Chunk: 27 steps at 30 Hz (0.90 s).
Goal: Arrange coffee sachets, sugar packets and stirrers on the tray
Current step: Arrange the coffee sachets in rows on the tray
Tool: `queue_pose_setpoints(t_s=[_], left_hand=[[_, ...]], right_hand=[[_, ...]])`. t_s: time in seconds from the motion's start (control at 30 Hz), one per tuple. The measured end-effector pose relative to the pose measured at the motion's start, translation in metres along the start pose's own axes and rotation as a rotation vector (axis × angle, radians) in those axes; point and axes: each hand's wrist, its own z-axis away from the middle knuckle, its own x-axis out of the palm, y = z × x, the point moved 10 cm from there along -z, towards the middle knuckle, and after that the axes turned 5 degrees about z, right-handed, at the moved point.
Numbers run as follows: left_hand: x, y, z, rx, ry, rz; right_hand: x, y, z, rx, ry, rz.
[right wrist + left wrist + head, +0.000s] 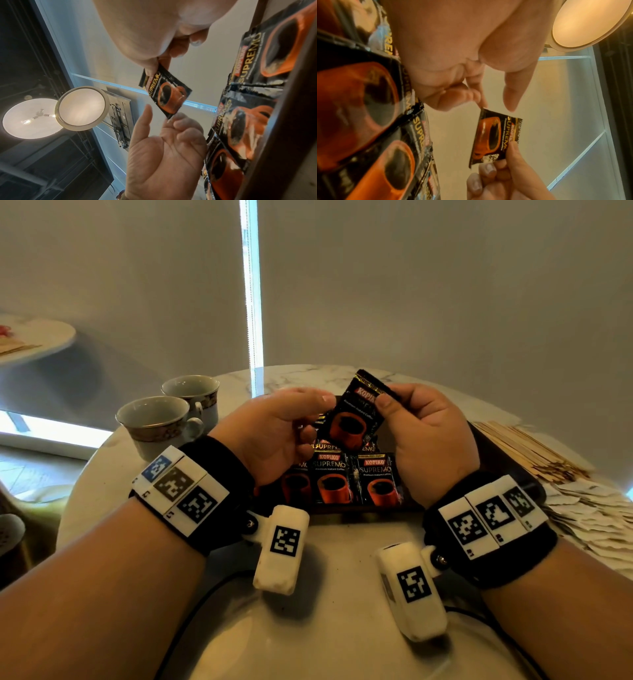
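My right hand (383,398) pinches the top edge of a black-and-orange coffee sachet (352,419) and holds it tilted above the dark tray (486,453). My left hand (318,419) is relaxed, palm up, and a fingertip touches the sachet's lower corner while the thumb stays apart. In the left wrist view the sachet (494,136) hangs between my left hand (497,106) and my right hand (501,159). The right wrist view shows the same sachet (168,94), my right hand (157,63) and my left hand (163,113). Several matching sachets (330,481) lie in rows on the tray.
Wooden stirrers (534,446) lie heaped right of the tray, with a spread of pale sugar packets (589,508) nearer me. Two patterned teacups (157,422) stand at the left on the round marble table (342,559). Black cables run along the table's near edge.
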Motion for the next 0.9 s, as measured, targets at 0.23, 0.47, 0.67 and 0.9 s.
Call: queue_pose_setpoints(t_s=[0.23, 0.47, 0.67, 0.9], left_hand=[[0.022, -0.004, 0.007, 0.014, -0.142, -0.035], [0.020, -0.003, 0.008, 0.009, -0.121, -0.076], [0.001, -0.002, 0.001, -0.020, 0.040, 0.037], [-0.015, 0.007, 0.003, 0.035, 0.190, 0.154]], right_hand=[[-0.001, 0.004, -0.001, 0.033, 0.014, -0.069], [-0.001, 0.014, -0.003, 0.106, 0.004, -0.071], [-0.013, 0.035, -0.012, 0.182, 0.062, 0.021], [-0.027, 0.068, -0.020, 0.368, 0.037, 0.105]])
